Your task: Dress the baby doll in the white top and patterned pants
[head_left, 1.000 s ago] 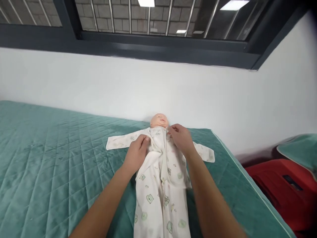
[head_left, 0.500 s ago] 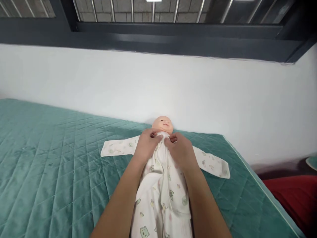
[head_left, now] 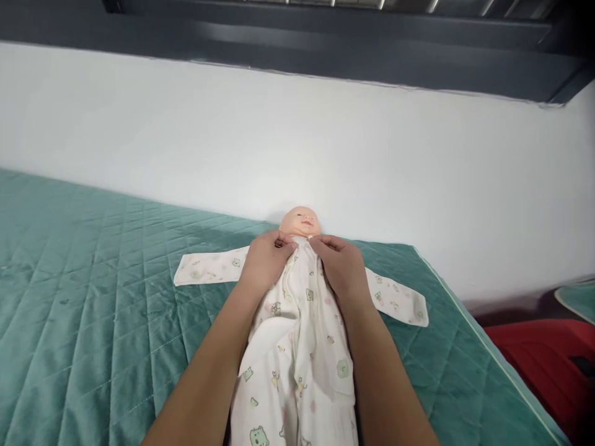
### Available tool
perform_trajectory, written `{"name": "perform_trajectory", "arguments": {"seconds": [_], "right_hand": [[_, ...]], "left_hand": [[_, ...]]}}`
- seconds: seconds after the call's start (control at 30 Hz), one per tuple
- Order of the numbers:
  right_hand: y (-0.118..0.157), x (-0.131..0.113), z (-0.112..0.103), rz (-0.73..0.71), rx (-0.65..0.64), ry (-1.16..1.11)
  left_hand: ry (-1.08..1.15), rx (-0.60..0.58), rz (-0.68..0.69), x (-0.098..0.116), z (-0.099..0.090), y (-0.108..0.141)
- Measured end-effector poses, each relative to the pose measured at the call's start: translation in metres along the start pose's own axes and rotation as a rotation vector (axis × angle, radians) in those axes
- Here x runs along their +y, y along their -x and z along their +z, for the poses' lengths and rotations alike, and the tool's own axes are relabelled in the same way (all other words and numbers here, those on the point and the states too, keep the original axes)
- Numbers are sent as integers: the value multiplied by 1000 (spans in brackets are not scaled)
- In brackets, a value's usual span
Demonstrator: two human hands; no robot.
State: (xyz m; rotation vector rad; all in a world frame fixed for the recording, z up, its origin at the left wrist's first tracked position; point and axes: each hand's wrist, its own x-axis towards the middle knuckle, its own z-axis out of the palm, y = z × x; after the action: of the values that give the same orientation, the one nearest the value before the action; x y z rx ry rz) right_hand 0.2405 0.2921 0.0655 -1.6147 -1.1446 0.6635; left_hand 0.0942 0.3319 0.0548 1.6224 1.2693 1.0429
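A baby doll [head_left: 301, 221] lies face up, its head close to the wall. White clothing [head_left: 297, 334] with small green animal prints covers its body, both sleeves spread out sideways. At the neckline, my left hand [head_left: 268, 257] pinches one side of the clothing between thumb and fingers. Opposite it, my right hand [head_left: 340, 263] pinches the other side just below the doll's chin. The two front edges lie close together at the chest, and the cloth is creased further down.
The doll rests on a green quilted cover [head_left: 116, 297]. Behind it stands a white wall [head_left: 279, 136] below a dark window frame [head_left: 302, 40] with metal bars. A red object [head_left: 539, 359] is beyond the cover's right edge.
The view has tilted down. My hands have moved slightly apart at the neckline, and the printed front now covers the plain white part seen earlier at the chest.
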Motion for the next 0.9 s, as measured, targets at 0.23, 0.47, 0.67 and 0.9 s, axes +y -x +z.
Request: {"name": "perform_trajectory", "arguments": {"seconds": [0.23,0.47,0.67,0.9], "right_hand": [[6,-9,-3,-7,-80,183],[4,0,-3,-10,-109,-19],[3,10,-6,-3,-169,-140],[4,5,-10,-19,-266,-8]], "left_hand": [[126,53,75,14,7,7],[59,13,67,14,10,11],[93,-30,30,15,7,11],[205,-104,-28,10,1,10]]}}
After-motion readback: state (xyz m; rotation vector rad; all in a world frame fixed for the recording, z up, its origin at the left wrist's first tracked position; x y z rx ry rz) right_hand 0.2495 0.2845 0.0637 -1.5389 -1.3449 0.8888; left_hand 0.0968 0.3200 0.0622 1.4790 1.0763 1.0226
